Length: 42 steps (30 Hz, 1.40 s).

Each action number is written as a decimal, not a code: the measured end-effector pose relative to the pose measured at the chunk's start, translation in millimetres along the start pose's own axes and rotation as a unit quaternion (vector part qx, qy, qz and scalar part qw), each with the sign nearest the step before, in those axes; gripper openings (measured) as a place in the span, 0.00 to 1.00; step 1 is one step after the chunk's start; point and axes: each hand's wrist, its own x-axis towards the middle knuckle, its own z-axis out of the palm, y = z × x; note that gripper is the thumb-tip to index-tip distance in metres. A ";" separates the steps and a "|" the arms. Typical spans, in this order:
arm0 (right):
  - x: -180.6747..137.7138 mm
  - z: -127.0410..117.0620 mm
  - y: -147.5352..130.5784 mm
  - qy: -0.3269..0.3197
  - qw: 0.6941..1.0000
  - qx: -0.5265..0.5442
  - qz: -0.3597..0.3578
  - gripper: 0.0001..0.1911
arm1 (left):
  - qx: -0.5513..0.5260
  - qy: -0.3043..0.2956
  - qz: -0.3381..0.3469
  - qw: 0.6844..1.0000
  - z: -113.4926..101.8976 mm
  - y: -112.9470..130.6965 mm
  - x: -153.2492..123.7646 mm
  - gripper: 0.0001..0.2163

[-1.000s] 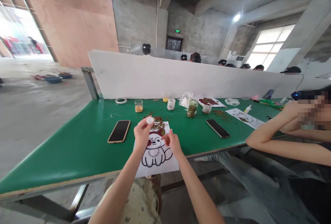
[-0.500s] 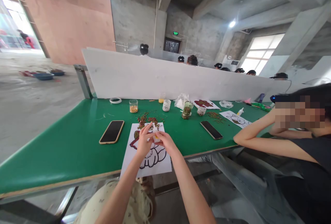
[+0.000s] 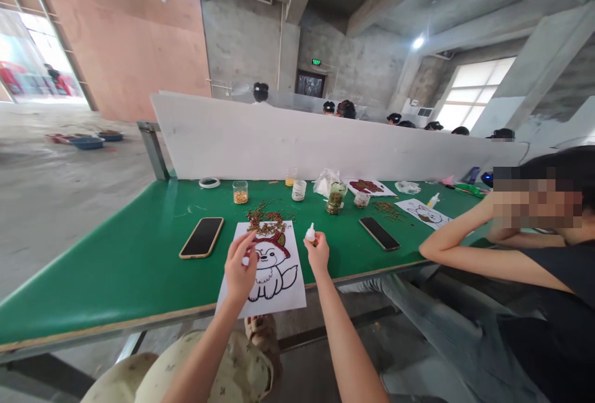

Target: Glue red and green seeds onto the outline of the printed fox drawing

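A white glue bottle (image 3: pixel 311 233) with a pointed nozzle stands upright in my right hand (image 3: pixel 318 255), just right of the sheet's edge. The fingers are closed round its body. My left hand (image 3: pixel 242 270) is over the left side of a paper sheet (image 3: pixel 288 299), its fingers curved and apart. A white patch shows between these fingers; I cannot tell whether it is paper or a small object. On the sheet is a black-outlined cartoon animal (image 3: pixel 268 273) whose red-and-green hat is filled with grains. Loose brown-red grains (image 3: pixel 267 218) lie along the sheet's top edge.
Phones lie left (image 3: pixel 201 237) and right (image 3: pixel 379 233). Behind stand a cup of yellow kernels (image 3: pixel 240 193), a white jar (image 3: pixel 299 190) and a green-tinted jar (image 3: pixel 335 198). A white partition (image 3: pixel 260 142) edges the table. A co-worker's arm (image 3: pixel 474 248) rests at right.
My hands have come apart. The right one has moved right with the glue bottle, and the left one has moved left and down, uncovering the drawing's face and hat.
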 end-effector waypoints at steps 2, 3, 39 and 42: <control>1.0 -1.0 0.9 0.024 0.998 -0.050 -0.006 0.11 | -0.013 0.033 -0.020 0.999 -6.8 4.6 1.7 0.15; 0.9 0.0 0.2 0.030 0.997 -0.072 -0.011 0.11 | -0.018 0.040 -0.028 0.999 -10.2 6.2 3.8 0.14; 90.6 22.5 -12.9 -0.064 0.941 -0.327 0.056 0.16 | 0.414 -0.269 -0.011 0.870 -33.2 -117.6 105.4 0.19; 100.0 25.3 -14.0 -0.074 0.935 -0.340 0.067 0.17 | 0.429 -0.295 0.002 0.854 -28.9 -118.5 97.9 0.19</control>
